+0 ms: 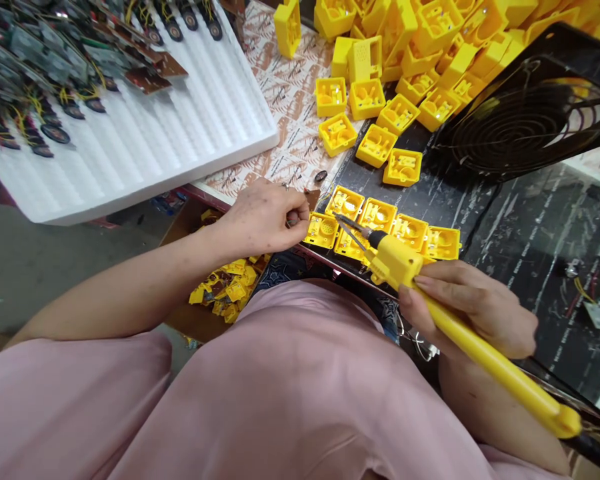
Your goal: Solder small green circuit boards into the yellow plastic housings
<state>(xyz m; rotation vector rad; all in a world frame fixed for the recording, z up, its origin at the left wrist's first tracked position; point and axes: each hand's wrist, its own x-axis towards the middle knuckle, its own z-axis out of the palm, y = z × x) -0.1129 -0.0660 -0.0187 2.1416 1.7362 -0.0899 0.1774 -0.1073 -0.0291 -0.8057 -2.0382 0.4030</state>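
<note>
The left forearm reaches in from the lower left and lies across the body above a pink sleeve point(75, 380), with the wrist bent and the left hand point(263, 217) curled inward, its fingers bunched together. Its fingertips point(290, 210) pinch a small dark piece point(293, 219), too small to identify, and a ring shows on one finger. A brown circuit-board piece point(311, 197) sits just beyond those fingertips. The right hand point(473, 310) comes in from the lower right, its fingers wrapped around the handle of a yellow soldering iron point(495, 360), which runs diagonally up and to the left across the hand. The iron's metal tip point(347, 225) reaches over a cluster of yellow plastic housings point(377, 217) laid side by side on a black work surface point(420, 193), just beside the left hand's fingertips; whether the tip touches a housing cannot be told. More of these housings lie scattered and heaped further forward, beside a black-framed fan grille point(523, 117). To the left, patterned paper point(285, 113) lies under the edge of a white foam tray point(145, 140) that holds rows of wired circuit boards point(45, 57). Below the left forearm, a cardboard box point(190, 320) holds a pile of yellow parts point(225, 287)
</note>
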